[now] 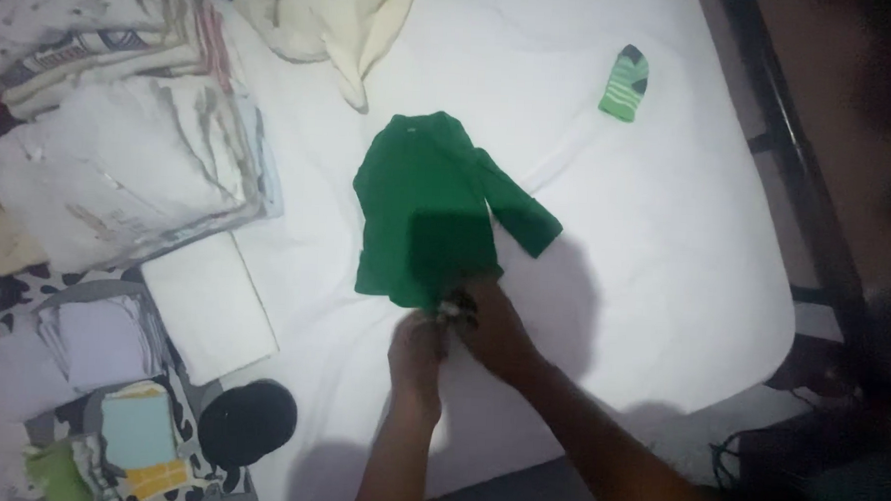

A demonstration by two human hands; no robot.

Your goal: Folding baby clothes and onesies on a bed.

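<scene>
A small green long-sleeved top point(422, 209) lies flat on the white bed sheet point(646, 239), one sleeve sticking out to the right. Both hands meet at its near hem. My left hand point(416, 351) is closed just below the hem, and my right hand point(492, 328) pinches the hem edge beside it. A small pale object shows between the fingers; I cannot tell what it is.
A green striped sock point(625, 84) lies at the far right of the bed. Stacks of folded pale clothes point(129, 167) and smaller piles point(101, 341) fill the left side. A cream garment point(345, 26) lies at the top, a dark round cap point(248, 422) near the bottom left.
</scene>
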